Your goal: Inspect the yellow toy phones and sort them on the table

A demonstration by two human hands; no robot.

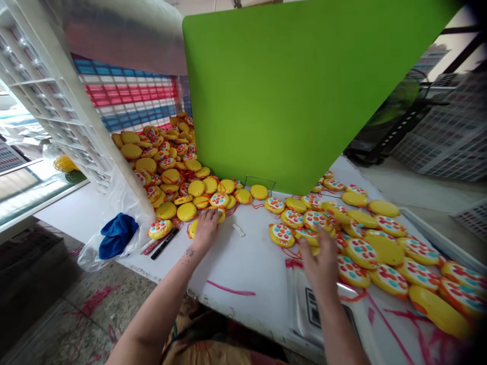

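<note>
My left hand (208,228) lies palm down on the white tabletop, its fingers resting over the yellow oval plastic toys at the near edge of a heap. One yellow toy (193,229) shows partly beneath it, and another sits by its fingertips. My right hand (321,258), slightly blurred, hovers with thumb and fingers apart at the near left side of a spread of such toys. Close to it is a toy (282,235) with a white face, coloured dots and a reddish cord. Some toys lie dotted side up, others plain yellow side up.
A big green panel (274,101) stands upright behind the toys. At left, a white plastic crate (68,101) leans beside the heap. A blue cloth (117,235) and a black marker (164,244) lie near it. A digital scale (312,306) sits at the table's front edge.
</note>
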